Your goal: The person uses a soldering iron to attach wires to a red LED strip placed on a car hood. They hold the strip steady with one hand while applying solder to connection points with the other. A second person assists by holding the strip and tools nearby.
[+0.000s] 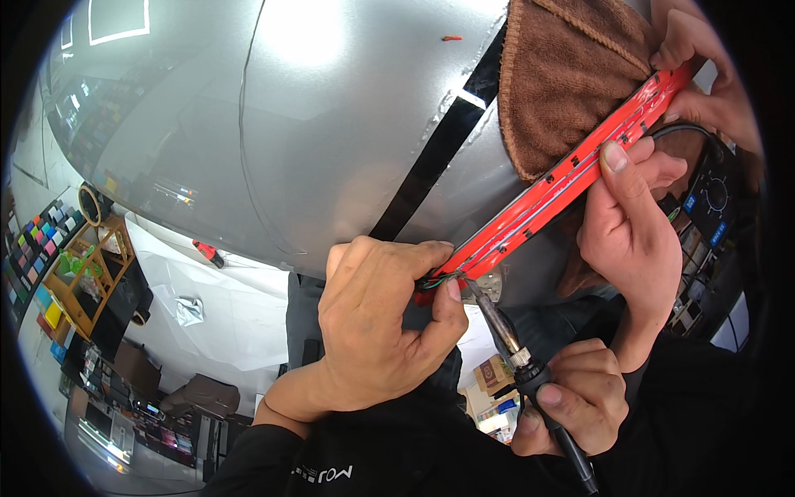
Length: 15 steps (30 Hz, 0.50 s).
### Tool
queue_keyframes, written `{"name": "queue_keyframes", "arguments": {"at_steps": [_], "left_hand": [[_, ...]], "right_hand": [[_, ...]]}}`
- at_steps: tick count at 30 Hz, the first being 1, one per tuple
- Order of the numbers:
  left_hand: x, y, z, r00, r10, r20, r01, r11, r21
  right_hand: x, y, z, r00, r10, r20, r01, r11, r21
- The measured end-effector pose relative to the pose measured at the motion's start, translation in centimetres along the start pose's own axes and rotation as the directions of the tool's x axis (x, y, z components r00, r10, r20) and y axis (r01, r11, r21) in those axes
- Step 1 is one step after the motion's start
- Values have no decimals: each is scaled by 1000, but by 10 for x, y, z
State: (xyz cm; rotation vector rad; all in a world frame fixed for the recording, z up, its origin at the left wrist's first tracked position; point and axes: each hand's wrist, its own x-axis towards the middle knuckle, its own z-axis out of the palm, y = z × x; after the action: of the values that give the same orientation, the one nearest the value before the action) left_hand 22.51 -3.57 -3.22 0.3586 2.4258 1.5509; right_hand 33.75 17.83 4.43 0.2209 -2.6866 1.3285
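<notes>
A long red strip (546,199) with black marks and thin conductors along its middle slants up to the right. At its lower end my left hand (381,319) is closed, pinching thin green and dark wires (447,277) against the strip. My right hand (580,398) is wrapped round the black handle of a soldering iron (507,335). The iron's tip reaches the wire joint beside my left thumb. Another person's hand (633,224) grips the middle of the strip, its thumb on top. A further hand (712,91) that is not mine holds the far end.
A silver car body panel (348,124) fills the upper area, crossed by a black band (439,157). A brown towel (563,83) lies on it. At right stands a dark soldering station (708,203) with a dial. Shelves with colour samples (37,248) are at far left.
</notes>
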Motion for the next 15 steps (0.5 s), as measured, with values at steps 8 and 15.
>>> {"name": "queue_keyframes", "arguments": {"at_steps": [8,15], "left_hand": [[0,-1,2,999,3,-33,-3,1000,-8],[-1,-3,3,999,9,-35,-9,1000,0]], "right_hand": [[-5,2,4,999,-50,-18,50,999,-17],[9,-8,9,1000,25,-4,-25,998,-57]]}}
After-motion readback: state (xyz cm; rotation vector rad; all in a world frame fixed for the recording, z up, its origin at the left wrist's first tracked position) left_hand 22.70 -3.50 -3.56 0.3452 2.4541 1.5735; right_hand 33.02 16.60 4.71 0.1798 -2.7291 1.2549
